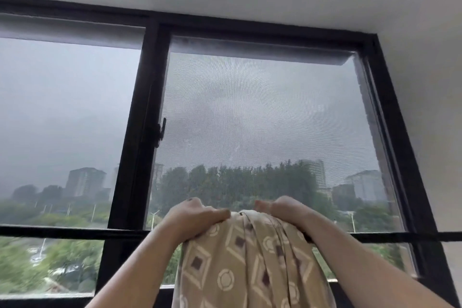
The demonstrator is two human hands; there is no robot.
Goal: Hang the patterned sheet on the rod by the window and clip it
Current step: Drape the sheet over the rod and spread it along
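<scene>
A beige patterned sheet (250,265) with brown diamonds and cream circles hangs bunched in front of me, draped over a black horizontal rod (75,232) that crosses the window. My left hand (192,217) grips the sheet's top on the left side. On the right side my right hand (282,210) holds the top folds. Both hands sit at rod height, close together, with the fabric gathered between them. The rod is hidden behind the sheet and my forearms in the middle. No clip is in view.
A large black-framed window (147,107) fills the view, with a mesh screen (262,107) on the right pane and a latch (162,130) on the centre post. White ceiling above, white wall (430,107) to the right.
</scene>
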